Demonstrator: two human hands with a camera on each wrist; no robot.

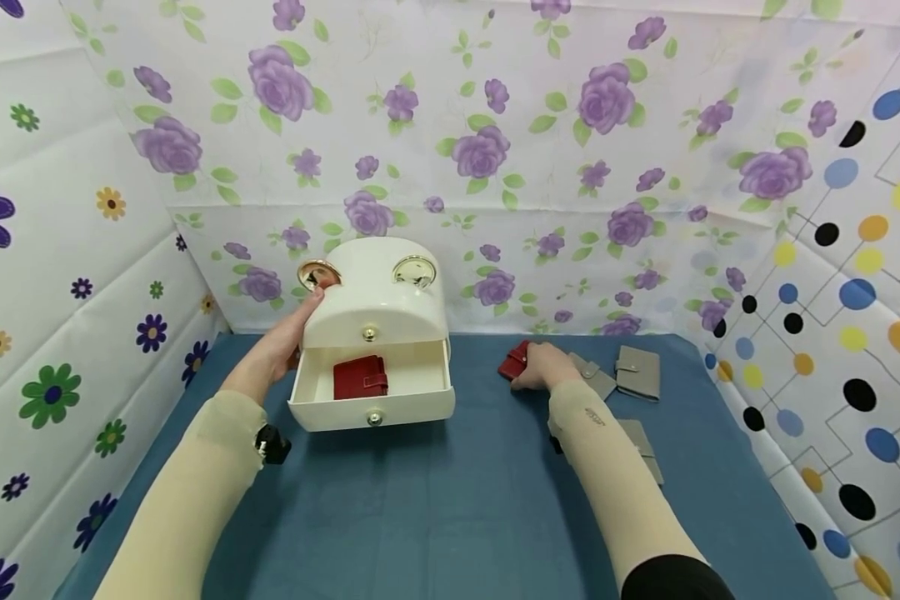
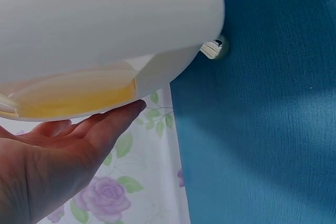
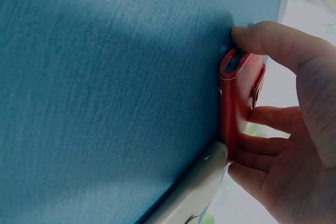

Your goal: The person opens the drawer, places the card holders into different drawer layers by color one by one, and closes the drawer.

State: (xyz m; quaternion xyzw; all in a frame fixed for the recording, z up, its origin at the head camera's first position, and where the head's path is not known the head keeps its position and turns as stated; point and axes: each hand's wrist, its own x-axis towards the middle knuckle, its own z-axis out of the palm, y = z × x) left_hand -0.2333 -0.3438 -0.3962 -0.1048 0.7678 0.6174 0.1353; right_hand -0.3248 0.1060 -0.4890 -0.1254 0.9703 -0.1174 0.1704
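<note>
A cream, round-topped drawer box (image 1: 378,304) with two gold rings stands toward the back left. Its lower drawer (image 1: 420,408) is pulled out, with a red wallet (image 1: 360,377) lying inside. My left hand (image 1: 276,350) rests against the box's left side, thumb by the left ring. In the left wrist view, straight fingers (image 2: 113,127) lie along the curved casing. On the right, my right hand (image 1: 549,367) holds another red wallet (image 1: 514,362) on the table, thumb at one end and fingers along its side. A grey wallet (image 3: 195,192) lies right beside it.
Several grey wallets lie right of my right hand, one (image 1: 639,372) toward the back and one (image 1: 640,446) partly behind my forearm. Blue cloth covers the table (image 1: 450,508). Flowered sheeting (image 1: 480,217) hangs behind, and a dotted sheet (image 1: 855,333) stands at right.
</note>
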